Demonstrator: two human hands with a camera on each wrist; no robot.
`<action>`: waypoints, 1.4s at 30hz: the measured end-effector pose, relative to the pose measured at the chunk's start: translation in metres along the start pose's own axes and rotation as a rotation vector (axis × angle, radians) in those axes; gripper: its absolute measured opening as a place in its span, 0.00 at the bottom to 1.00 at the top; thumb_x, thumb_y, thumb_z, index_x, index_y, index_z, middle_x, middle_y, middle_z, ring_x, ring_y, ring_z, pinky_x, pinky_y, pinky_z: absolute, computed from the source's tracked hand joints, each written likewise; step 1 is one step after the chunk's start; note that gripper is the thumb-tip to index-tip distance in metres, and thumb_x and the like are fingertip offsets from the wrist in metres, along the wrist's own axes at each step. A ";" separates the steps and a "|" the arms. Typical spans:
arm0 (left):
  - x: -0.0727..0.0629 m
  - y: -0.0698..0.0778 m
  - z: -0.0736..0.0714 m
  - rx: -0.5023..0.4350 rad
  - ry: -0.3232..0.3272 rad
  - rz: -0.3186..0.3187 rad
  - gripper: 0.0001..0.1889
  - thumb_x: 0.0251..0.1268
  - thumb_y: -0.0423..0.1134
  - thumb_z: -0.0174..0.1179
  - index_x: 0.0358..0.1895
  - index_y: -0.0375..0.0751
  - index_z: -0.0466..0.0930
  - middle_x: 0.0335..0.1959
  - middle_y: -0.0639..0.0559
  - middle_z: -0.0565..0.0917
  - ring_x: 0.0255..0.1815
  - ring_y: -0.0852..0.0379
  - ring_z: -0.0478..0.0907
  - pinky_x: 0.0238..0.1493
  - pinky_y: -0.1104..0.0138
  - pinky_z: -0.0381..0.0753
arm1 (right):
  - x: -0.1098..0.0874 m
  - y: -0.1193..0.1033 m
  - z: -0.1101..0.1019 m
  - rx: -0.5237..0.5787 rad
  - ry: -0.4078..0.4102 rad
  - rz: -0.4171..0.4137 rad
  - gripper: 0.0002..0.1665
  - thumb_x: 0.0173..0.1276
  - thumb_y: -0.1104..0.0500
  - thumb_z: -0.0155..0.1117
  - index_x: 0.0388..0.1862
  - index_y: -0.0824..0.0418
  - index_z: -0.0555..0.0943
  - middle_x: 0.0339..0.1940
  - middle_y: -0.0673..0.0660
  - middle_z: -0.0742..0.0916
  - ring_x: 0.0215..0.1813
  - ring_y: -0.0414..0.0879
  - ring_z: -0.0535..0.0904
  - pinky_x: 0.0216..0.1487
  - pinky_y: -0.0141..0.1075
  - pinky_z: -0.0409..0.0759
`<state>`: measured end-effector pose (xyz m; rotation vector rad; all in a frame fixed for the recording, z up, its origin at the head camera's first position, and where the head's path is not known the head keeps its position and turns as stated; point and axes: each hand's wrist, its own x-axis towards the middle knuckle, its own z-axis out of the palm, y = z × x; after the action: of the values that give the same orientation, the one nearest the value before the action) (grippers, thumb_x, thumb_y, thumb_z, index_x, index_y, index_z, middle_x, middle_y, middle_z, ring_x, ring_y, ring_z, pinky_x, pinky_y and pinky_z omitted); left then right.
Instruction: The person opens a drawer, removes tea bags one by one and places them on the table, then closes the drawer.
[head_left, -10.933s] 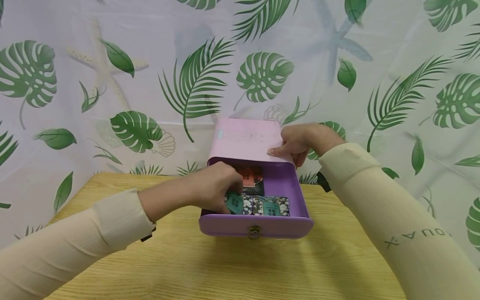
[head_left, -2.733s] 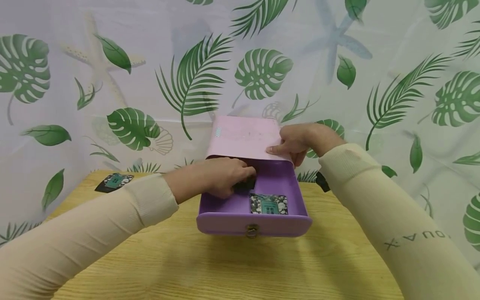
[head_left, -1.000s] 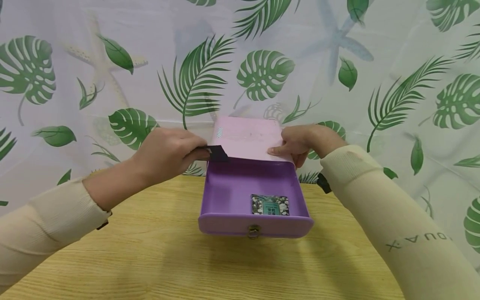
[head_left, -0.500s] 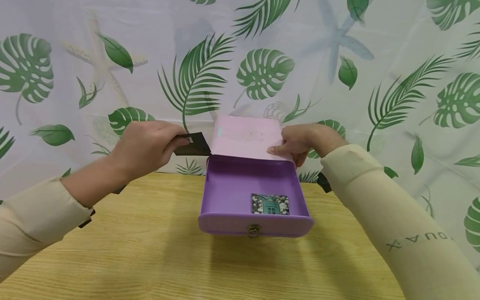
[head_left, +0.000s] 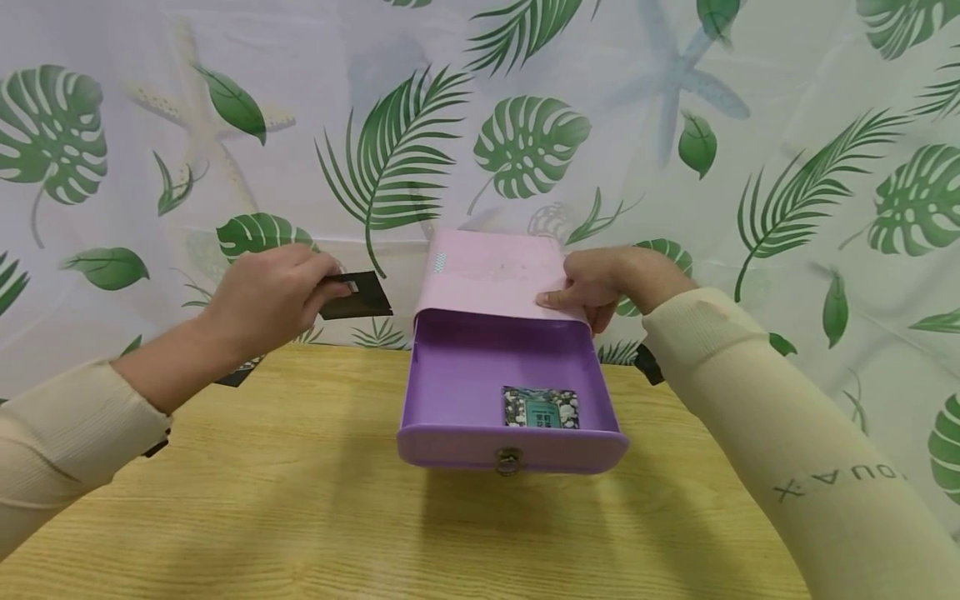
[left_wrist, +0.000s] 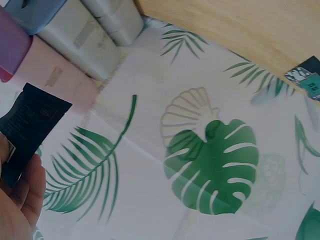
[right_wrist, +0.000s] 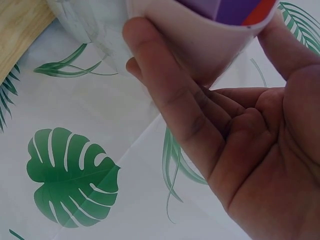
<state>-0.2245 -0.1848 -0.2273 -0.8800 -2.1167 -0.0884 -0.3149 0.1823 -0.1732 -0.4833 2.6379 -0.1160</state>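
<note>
My left hand [head_left: 258, 287] pinches a dark tea sachet [head_left: 360, 298] in the air left of the pink box; its plain back shows small print in the left wrist view. The purple drawer [head_left: 457, 375] is pulled out of the box [head_left: 495, 271]. One tea sachet [head_left: 540, 408], flowered with a green label, lies at the drawer's front right. My right hand [head_left: 603, 279] grips the box's right front edge, thumb on top and fingers below the side, as the right wrist view shows. Behind my left wrist, another tea sachet [head_left: 240, 372] on the table is partly hidden.
The wooden table [head_left: 300, 483] runs up to a leaf-patterned cloth [head_left: 420, 50] at the back. A round metal knob [head_left: 507, 461] juts from the drawer front. In the left wrist view, pale containers [left_wrist: 82, 37] adjoin the pink box.
Several sachets lay in the drawer at first; one remains there. My left hand has lifted the dark sachet out and carried it left, slowing lately. My right hand keeps its grip.
</note>
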 end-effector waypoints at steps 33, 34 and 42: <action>-0.127 -0.052 0.063 -0.050 -0.485 -0.197 0.01 0.60 0.32 0.69 0.33 0.39 0.89 0.28 0.51 0.85 0.31 0.51 0.82 0.27 0.61 0.82 | -0.001 -0.003 0.000 -0.013 -0.015 -0.011 0.33 0.78 0.40 0.49 0.48 0.69 0.82 0.36 0.60 0.90 0.35 0.49 0.89 0.55 0.47 0.83; -0.131 -0.052 0.066 -0.058 -0.500 -0.191 0.01 0.59 0.32 0.69 0.33 0.40 0.89 0.28 0.52 0.85 0.31 0.52 0.82 0.28 0.62 0.82 | -0.001 -0.002 0.000 -0.013 -0.016 -0.014 0.33 0.78 0.40 0.49 0.48 0.69 0.82 0.36 0.60 0.90 0.35 0.49 0.89 0.55 0.48 0.82; -0.155 -0.044 0.082 -0.063 -0.669 -0.136 0.04 0.58 0.30 0.69 0.33 0.44 0.90 0.29 0.53 0.82 0.32 0.54 0.80 0.29 0.62 0.81 | -0.001 0.000 -0.001 -0.037 -0.010 -0.021 0.33 0.79 0.40 0.48 0.48 0.69 0.82 0.34 0.60 0.90 0.34 0.48 0.89 0.57 0.49 0.81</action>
<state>-0.2419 -0.2756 -0.3825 -0.8799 -2.8090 0.0840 -0.3145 0.1823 -0.1722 -0.5227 2.6299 -0.0714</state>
